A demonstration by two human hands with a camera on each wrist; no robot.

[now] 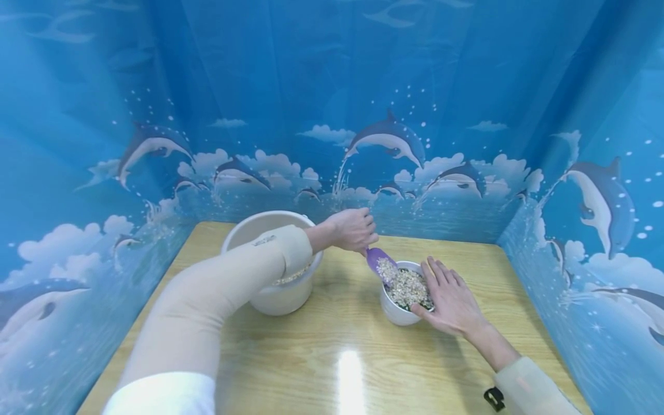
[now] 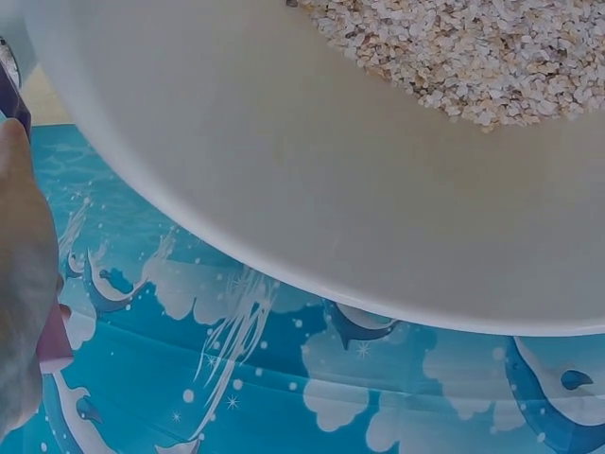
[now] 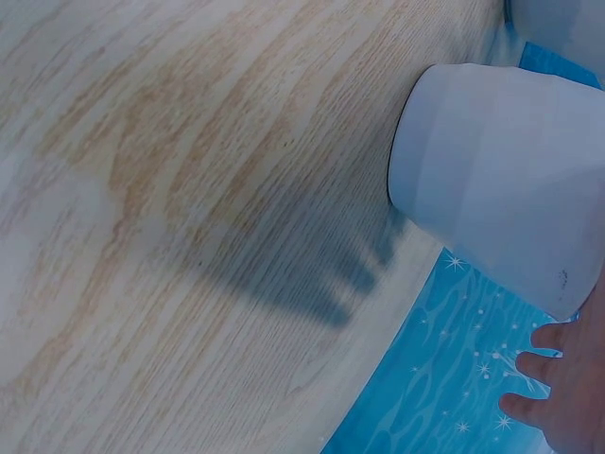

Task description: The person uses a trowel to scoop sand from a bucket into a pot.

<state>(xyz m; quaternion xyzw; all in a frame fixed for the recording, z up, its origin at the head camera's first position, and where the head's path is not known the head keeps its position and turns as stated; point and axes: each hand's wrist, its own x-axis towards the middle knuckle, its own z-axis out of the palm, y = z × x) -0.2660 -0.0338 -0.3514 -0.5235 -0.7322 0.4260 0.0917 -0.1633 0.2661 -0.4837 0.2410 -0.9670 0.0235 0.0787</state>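
My left hand (image 1: 354, 229) grips the handle of a purple scoop (image 1: 374, 258). Pale gravel (image 1: 385, 270) lies in the scoop, whose tip is tilted down over the left rim of a small white pot (image 1: 398, 315). Pale gravel (image 1: 407, 287) covers much of the pot's top, with darker bits around its edge. With fingers spread and extended, my right hand (image 1: 452, 301) rests at the pot's right rim. In the left wrist view, the left hand (image 2: 24, 274) shows at the edge around the scoop's pinkish handle end (image 2: 54, 342).
Left of the pot stands a large white bucket (image 1: 282, 301), my left forearm crossing over it. More pale gravel (image 2: 482, 57) lies inside. Blue dolphin-print curtains (image 1: 311, 86) enclose the wooden table (image 1: 321, 357) at the back and sides. A black object (image 1: 494, 398) is by the right sleeve.
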